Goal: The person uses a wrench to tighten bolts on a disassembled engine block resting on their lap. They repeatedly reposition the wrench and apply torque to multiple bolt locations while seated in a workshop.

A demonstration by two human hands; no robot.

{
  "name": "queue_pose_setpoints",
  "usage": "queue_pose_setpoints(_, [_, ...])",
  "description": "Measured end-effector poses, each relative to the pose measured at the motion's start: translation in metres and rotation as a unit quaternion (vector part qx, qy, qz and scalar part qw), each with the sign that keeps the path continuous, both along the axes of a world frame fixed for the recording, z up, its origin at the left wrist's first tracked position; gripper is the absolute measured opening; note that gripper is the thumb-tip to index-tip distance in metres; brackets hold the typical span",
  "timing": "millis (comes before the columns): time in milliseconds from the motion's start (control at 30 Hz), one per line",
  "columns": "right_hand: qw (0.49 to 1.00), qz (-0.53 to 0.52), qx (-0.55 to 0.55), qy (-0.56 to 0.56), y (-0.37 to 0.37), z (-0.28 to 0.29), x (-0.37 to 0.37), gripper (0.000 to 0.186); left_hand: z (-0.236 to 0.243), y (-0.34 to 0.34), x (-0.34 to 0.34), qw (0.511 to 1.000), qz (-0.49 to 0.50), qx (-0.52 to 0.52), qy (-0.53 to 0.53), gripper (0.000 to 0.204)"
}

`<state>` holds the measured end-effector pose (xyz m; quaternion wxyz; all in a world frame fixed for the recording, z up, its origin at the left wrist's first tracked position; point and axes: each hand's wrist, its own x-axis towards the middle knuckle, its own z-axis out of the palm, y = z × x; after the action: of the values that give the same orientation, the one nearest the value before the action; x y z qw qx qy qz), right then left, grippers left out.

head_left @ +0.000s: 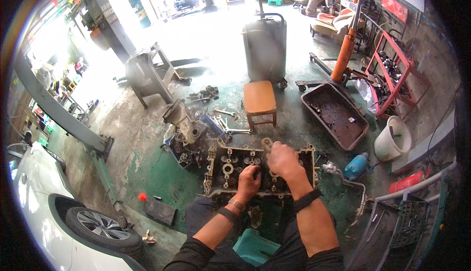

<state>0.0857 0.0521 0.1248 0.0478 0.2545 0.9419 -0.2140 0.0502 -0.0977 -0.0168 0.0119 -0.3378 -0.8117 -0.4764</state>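
An engine block [228,182] with greasy openings and metal journals lies on the floor between my knees. My right hand [283,159] is closed in a fist above its right half, around a tool with a round metal head [266,142], like a ratchet wrench. The handle is hidden in the fist. My left hand [248,181] reaches down to the block's middle with its fingers curled together. Whatever those fingertips hold or press on is hidden.
Beyond the block lie several wrenches [230,128], a wooden stool [260,98] and a blue crate [179,155] of engine parts. A black tray [338,116], white bucket [393,137] and blue bottle [356,166] stand at right. A white car [46,207] is at left.
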Motion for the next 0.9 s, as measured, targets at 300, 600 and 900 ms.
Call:
queue_pose_setpoints(300, [0.999, 0.031, -0.005, -0.016, 0.009, -0.003, -0.005, 0.027, 0.039, 0.009, -0.022, 0.990, 0.070, 0.038, -0.112, 0.026])
queue_pose_setpoints(600, [0.989, 0.095, 0.018, -0.116, 0.021, -0.018, -0.007, 0.042, 0.091, 0.076, -0.054, 0.991, -0.068, 0.024, -0.115, 0.039])
queue_pose_setpoints(900, [0.986, 0.096, -0.057, -0.126, 0.032, 0.012, 0.022, 0.052, 0.076, 0.092, -0.053, 0.985, -0.045, 0.033, -0.165, 0.042])
